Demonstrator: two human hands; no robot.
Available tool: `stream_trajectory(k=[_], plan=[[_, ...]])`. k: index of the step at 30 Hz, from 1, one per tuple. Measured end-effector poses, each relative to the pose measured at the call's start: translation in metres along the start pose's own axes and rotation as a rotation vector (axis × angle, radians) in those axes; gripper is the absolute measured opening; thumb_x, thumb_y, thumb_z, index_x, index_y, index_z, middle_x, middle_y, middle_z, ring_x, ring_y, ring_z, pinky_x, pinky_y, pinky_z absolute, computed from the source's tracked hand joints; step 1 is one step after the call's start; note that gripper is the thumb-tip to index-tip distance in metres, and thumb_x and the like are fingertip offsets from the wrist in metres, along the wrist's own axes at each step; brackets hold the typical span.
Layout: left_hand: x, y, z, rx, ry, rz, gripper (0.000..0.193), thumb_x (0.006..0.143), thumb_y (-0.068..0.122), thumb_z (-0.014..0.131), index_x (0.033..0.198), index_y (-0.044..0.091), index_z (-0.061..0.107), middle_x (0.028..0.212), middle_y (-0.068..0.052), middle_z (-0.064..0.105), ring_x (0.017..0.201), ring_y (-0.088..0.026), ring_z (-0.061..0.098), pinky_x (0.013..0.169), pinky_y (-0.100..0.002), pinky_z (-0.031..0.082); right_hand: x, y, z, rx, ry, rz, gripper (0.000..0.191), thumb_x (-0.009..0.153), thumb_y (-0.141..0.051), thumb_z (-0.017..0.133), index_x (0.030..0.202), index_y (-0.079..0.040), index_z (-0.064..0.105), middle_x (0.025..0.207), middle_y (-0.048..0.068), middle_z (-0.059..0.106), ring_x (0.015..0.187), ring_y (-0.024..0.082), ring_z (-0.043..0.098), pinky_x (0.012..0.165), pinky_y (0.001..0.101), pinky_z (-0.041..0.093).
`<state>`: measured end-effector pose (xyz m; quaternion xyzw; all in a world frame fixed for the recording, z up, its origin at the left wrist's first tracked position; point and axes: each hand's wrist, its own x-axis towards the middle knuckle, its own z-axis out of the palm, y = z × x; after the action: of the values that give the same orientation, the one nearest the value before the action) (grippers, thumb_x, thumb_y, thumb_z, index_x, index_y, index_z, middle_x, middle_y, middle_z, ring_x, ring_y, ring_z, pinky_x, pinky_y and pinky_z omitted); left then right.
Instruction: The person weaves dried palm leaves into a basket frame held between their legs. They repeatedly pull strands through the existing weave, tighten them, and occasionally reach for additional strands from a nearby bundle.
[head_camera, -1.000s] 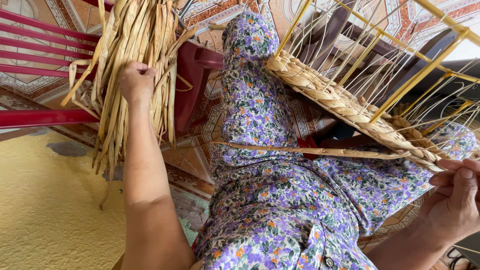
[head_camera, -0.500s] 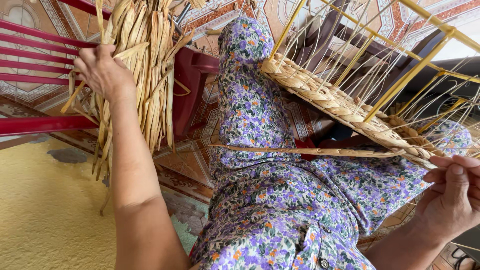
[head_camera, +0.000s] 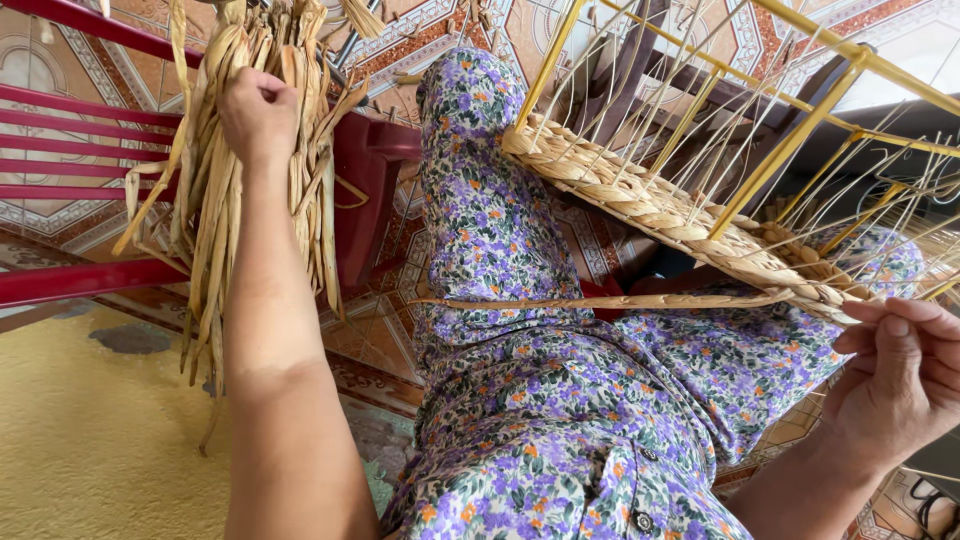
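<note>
Patterned floor tiles (head_camera: 400, 320) in orange, brown and white lie under the person, and nearer to the camera the ground changes to a yellow surface (head_camera: 90, 450). On the person's lap there is a dress (head_camera: 540, 400) with purple and green flowers, which covers both legs. Far out from the body, the left hand (head_camera: 258, 115) is closed around a bundle of dried straw strips (head_camera: 215, 200); the fingers curl into the strips, and the strips hang down below the hand and also rise above it. Just behind this bundle stands a red chair (head_camera: 370, 190), and its red slats continue to the left of the hand. At the lower right edge, the right hand (head_camera: 895, 380) has its fingers pressed together and pinches the end of one long straw strand (head_camera: 610, 300). From this hand the strand goes to the left, across the lap, almost level and pulled straight. Directly above the right hand and touching the knee is a half-woven basket (head_camera: 650, 205): a band of braided straw on a yellow metal frame (head_camera: 790, 150), with many thin straw stalks (head_camera: 880, 210) which stand out from the braid. The strand seems to join the woven band close to the right hand, but the exact meeting point I cannot tell.
</note>
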<state>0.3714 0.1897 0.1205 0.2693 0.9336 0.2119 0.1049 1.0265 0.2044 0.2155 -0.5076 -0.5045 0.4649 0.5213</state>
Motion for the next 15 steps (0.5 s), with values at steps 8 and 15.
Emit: stream_trajectory(k=[8,15], plan=[[0.018,-0.029,-0.069,-1.047,0.076,0.214,0.012,0.098,-0.001,0.061,0.107,0.008,0.061,0.095,-0.011,0.074,0.087,-0.022,0.077,0.078,-0.031,0.070,0.004,0.007,-0.006,-0.034,-0.034,-0.011,0.010,0.120,0.005,0.051,0.120,0.006,0.060,0.106,0.024,0.072,0.078,0.018,0.070,0.068,0.0221,0.056],[-0.010,-0.021,-0.152,-0.394,0.304,0.138,0.012,0.105,0.011,0.054,0.112,0.012,0.064,0.093,-0.004,0.071,0.079,-0.015,0.070,0.067,-0.024,0.061,0.004,0.001,0.001,0.024,-0.006,0.007,0.008,0.120,0.005,0.054,0.120,0.006,0.061,0.104,0.022,0.072,0.076,0.017,0.070,0.067,0.0210,0.055]])
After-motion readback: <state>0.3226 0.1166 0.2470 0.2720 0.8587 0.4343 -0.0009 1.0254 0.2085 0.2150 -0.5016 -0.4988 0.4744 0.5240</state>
